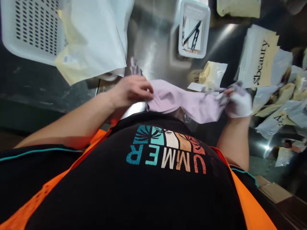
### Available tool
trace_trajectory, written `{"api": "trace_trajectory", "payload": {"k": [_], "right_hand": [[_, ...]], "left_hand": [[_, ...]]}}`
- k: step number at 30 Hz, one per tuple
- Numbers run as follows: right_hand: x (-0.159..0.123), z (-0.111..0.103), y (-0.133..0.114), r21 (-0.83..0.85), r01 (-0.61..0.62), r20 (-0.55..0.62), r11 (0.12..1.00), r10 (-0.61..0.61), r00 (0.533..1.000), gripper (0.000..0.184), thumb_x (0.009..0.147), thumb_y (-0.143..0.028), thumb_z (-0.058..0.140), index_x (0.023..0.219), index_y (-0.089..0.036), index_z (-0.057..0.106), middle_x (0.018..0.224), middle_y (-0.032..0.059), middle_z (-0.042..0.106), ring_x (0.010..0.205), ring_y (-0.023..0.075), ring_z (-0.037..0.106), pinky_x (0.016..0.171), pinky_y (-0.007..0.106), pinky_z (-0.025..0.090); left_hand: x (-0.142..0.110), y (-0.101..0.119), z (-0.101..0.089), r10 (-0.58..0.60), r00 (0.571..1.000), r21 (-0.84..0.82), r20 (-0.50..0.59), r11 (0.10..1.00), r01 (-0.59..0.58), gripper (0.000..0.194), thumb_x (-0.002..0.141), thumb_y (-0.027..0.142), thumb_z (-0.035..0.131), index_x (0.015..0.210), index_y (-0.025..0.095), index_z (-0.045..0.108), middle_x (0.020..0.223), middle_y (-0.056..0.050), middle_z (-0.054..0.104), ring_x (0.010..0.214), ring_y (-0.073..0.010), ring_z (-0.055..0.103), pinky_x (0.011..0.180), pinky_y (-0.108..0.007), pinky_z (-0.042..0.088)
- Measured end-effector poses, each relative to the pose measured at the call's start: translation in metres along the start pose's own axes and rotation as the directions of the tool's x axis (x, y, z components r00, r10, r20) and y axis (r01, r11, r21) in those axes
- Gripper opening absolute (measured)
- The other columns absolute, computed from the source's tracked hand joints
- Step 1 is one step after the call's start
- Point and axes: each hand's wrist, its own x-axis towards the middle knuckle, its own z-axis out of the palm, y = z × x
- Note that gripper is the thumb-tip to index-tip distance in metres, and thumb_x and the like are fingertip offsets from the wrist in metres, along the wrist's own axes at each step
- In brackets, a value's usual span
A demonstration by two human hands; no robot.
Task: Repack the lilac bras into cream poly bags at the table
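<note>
A pale lilac cloth (pixel 182 100) stretches across the near edge of a steel table (pixel 153 48). My left hand (pixel 130 91) is closed on the cloth's left end, fingers curled over it. My right hand (pixel 236 100), blurred and partly wrapped in the cloth, is closed on its right end. Between the two hands the cloth hangs slightly slack, close to my black printed shirt (pixel 155 166).
A small white basket (pixel 205 22) with black tweezers or snips stands at the back. A large white perforated crate (pixel 31 28) and white and yellow plastic bags (pixel 96 35) lie at the left. Several printed packets (pixel 260 60) are heaped at the right.
</note>
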Motion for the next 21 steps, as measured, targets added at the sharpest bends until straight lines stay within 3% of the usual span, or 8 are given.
{"api": "trace_trajectory", "payload": {"k": [2,4,8,12,14,18,19,21], "right_hand": [[0.000,0.017,0.033,-0.218,-0.140,-0.012,0.966,0.140,0.990,0.026,0.058,-0.033,0.085,0.073,-0.023,0.066,0.077,0.0028,0.065,0.081,0.0242,0.068,0.084,0.046,0.062],[-0.001,0.032,0.065,-0.411,-0.281,-0.183,0.867,0.224,0.957,0.018,0.063,-0.024,0.077,0.075,-0.021,0.064,0.075,0.0014,0.063,0.080,0.0226,0.066,0.084,0.043,0.060],[-0.009,0.040,0.105,-0.497,-0.390,-0.466,0.775,0.140,0.874,0.036,0.073,-0.014,0.062,0.108,-0.016,0.070,0.094,0.0057,0.069,0.095,0.0239,0.071,0.098,0.043,0.060],[-0.007,0.028,0.117,-0.643,-0.258,-0.473,0.721,-0.109,0.874,0.046,0.085,-0.019,0.057,0.130,-0.015,0.066,0.121,0.0130,0.066,0.114,0.0266,0.069,0.113,0.050,0.055],[-0.001,0.028,0.117,-0.703,-0.175,-0.393,0.689,-0.172,0.903,0.045,0.090,-0.025,0.057,0.134,-0.016,0.064,0.128,0.0151,0.064,0.118,0.0285,0.069,0.113,0.053,0.055],[0.015,0.054,0.116,-0.782,-0.180,-0.282,0.597,-0.080,0.956,0.055,0.087,-0.039,0.073,0.136,-0.014,0.064,0.134,0.0190,0.063,0.125,0.0350,0.065,0.114,0.059,0.053],[0.019,0.063,0.116,-0.795,-0.212,-0.276,0.568,-0.027,0.961,0.058,0.083,-0.040,0.078,0.133,-0.014,0.065,0.133,0.0196,0.064,0.124,0.0360,0.064,0.114,0.058,0.053],[0.025,0.077,0.116,-0.810,-0.275,-0.275,0.518,0.079,0.958,0.046,0.081,-0.035,0.079,0.121,-0.015,0.069,0.125,0.0176,0.069,0.117,0.0342,0.067,0.110,0.053,0.055]], "left_hand": [[-0.004,-0.024,0.036,-0.120,0.968,0.073,0.221,0.992,0.106,0.013,0.080,0.013,0.080,0.073,0.024,0.079,0.109,-0.009,0.082,0.110,-0.0344,0.077,0.111,-0.060,0.058],[-0.016,-0.047,0.064,-0.169,0.940,0.179,0.296,0.977,0.119,0.013,0.080,0.013,0.074,0.070,0.022,0.075,0.121,-0.012,0.081,0.118,-0.0387,0.074,0.109,-0.063,0.056],[-0.054,-0.073,0.080,-0.142,0.982,0.194,0.123,0.974,0.116,0.031,0.079,0.019,0.065,0.105,0.024,0.081,0.152,-0.013,0.069,0.138,-0.0393,0.063,0.118,-0.064,0.047],[-0.074,-0.080,0.071,-0.189,0.973,0.091,-0.133,0.975,0.202,0.032,0.082,0.030,0.067,0.112,0.024,0.077,0.146,-0.012,0.071,0.134,-0.0339,0.065,0.121,-0.057,0.048],[-0.066,-0.085,0.071,-0.380,0.873,0.008,-0.306,0.916,0.402,0.029,0.086,0.036,0.067,0.110,0.021,0.074,0.133,-0.013,0.074,0.126,-0.0323,0.069,0.115,-0.054,0.053],[-0.026,-0.097,0.079,-0.779,0.443,-0.239,-0.445,0.579,0.779,0.047,0.090,0.042,0.076,0.127,0.015,0.063,0.120,-0.016,0.075,0.115,-0.0333,0.075,0.106,-0.052,0.059],[-0.014,-0.099,0.080,-0.814,0.381,-0.259,-0.439,0.520,0.814,0.057,0.089,0.043,0.080,0.134,0.014,0.060,0.124,-0.017,0.075,0.120,-0.0352,0.074,0.109,-0.053,0.058],[0.008,-0.102,0.080,-0.836,0.340,-0.231,-0.431,0.467,0.854,0.075,0.084,0.043,0.089,0.142,0.011,0.054,0.136,-0.022,0.071,0.132,-0.0398,0.070,0.115,-0.057,0.054]]}}
